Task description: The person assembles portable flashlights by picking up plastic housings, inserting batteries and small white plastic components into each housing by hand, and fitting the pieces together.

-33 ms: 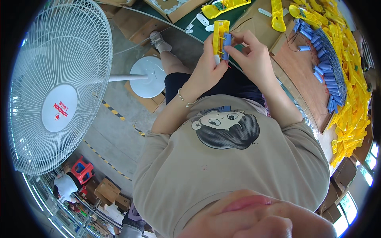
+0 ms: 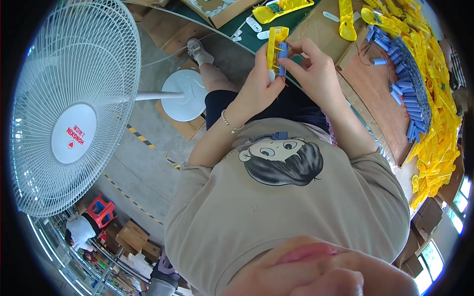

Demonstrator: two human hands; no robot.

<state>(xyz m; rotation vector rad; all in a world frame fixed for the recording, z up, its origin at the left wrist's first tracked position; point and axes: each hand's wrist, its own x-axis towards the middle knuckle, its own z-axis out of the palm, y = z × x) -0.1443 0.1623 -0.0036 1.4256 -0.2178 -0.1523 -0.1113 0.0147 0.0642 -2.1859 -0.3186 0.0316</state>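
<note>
My left hand (image 2: 257, 83) is closed around a yellow plastic casing (image 2: 272, 49), held upright above my lap with its hollow side toward the right. A blue cylindrical battery (image 2: 282, 58) lies along the casing's right side, partly within it. The thumb of my right hand (image 2: 316, 66) presses on the battery, and its fingers bend around behind, partly hidden. By my left palm a small white part (image 2: 271, 75) shows at the casing's lower end. A short red wire end pokes out under the battery.
At right, several blue batteries (image 2: 407, 93) with wires lie on a brown board (image 2: 368, 84), beside a large heap of yellow casings (image 2: 447, 123). More casings (image 2: 347, 22) and white pieces (image 2: 253, 24) are on the green table (image 2: 296, 22). A white fan (image 2: 74, 133) stands at left.
The yellow casing has turned and shifted very slightly to the right, so the battery sits a little more within its outline. Both hands keep nearly the same place.
</note>
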